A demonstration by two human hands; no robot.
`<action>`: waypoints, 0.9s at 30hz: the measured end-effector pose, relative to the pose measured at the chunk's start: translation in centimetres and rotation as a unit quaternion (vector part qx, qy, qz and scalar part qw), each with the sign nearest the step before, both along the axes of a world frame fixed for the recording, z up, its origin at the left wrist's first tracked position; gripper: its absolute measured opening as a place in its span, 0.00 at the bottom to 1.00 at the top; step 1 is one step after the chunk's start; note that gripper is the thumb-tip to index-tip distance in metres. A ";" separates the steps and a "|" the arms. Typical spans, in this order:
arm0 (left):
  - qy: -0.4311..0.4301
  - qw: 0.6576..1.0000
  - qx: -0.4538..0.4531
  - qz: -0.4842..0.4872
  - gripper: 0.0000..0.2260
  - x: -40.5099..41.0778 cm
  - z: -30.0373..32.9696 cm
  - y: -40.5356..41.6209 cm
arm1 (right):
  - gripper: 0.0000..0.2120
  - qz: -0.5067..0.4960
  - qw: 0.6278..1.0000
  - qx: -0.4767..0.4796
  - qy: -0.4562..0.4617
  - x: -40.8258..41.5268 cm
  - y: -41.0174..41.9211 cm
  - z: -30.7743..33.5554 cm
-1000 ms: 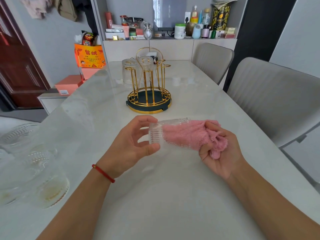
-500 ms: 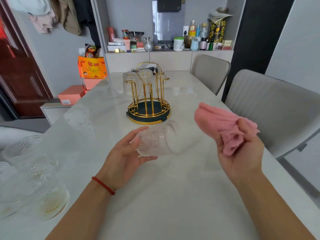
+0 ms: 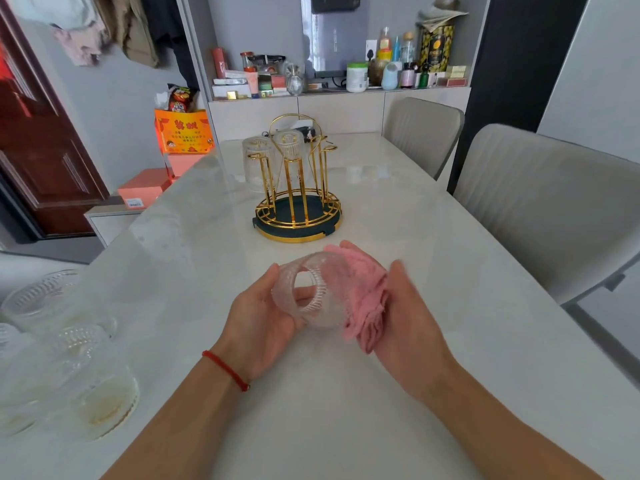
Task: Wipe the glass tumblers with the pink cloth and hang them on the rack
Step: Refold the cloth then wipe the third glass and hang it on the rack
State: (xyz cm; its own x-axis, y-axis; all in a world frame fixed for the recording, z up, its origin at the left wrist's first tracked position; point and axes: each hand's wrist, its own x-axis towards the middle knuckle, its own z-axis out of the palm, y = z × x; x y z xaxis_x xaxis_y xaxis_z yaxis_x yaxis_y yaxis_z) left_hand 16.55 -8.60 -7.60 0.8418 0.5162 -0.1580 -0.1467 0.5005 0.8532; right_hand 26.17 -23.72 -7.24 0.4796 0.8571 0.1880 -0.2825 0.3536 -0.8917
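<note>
Left hand (image 3: 263, 318) cups a ribbed glass tumbler (image 3: 313, 292) from its 9 o'clock side, thumb up at the rim, fingers curled under the wall. Tumbler lies on its side above the table (image 3: 346, 410), open mouth turned toward the camera, nothing inside; clear glass w/ fine vertical ridges. Right hand (image 3: 408, 317) sits at the tumbler's 3 o'clock, palm facing in, pressing the pink cloth (image 3: 363, 299) against the closed end and far wall; fingers blurred, so can't tell how tightly they curl, but cloth is bunched btwn palm and glass, folds hanging down at 5 o'clock.

Far left, at 9 o'clock from the hands near the table edge: stack of clear glass bowls (image 3: 65, 358), a yellowish film in the lowest one visible.

At 12 o'clock from the hands, well apart: gold wire rack (image 3: 298, 188) on a dark round base. Two tumblers hang inverted on its pegs: one (image 3: 256, 164) at the rack's 10 o'clock, one (image 3: 289, 147) nearer centre. Pegs at the rack's 2 o'clock are bare.

Right side: two grey chairs (image 3: 540, 209) at the table's edge.
</note>
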 end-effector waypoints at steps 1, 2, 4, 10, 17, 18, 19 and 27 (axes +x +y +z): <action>0.003 1.000 0.007 0.000 0.25 0.0 0.0 0.1 | 0.30 0.032 0.997 0.027 0.072 0.1 -0.1 0.1; 0.006 1.000 0.016 0.003 0.25 0.0 -0.1 0.2 | 0.28 0.035 0.994 0.026 0.096 0.3 -0.2 0.2; 0.008 0.999 0.031 0.011 0.25 0.0 -0.1 0.2 | 0.20 -0.034 0.999 -0.027 -0.011 0.7 -0.2 -0.4; 0.028 0.992 0.120 0.027 0.27 0.1 -0.8 -0.2 | 0.08 -0.114 0.964 -0.183 -0.154 0.6 0.0 -0.9; 0.179 0.942 0.281 0.035 0.15 0.5 0.4 0.1 | 0.15 -0.114 0.962 -0.180 -0.170 1.2 0.1 -1.8; 0.181 0.945 0.272 0.022 0.15 0.2 0.6 0.2 | 0.14 -0.128 0.956 -0.180 -0.192 1.2 0.0 -1.8; 0.182 0.946 0.267 -0.002 0.16 0.0 0.7 0.3 | 0.12 -0.150 0.946 -0.179 -0.226 1.3 -0.1 -1.8; 0.138 0.972 0.158 -0.103 0.30 -1.0 0.3 -0.4 | 0.13 -0.211 0.931 -0.174 -0.240 1.0 -0.2 -1.1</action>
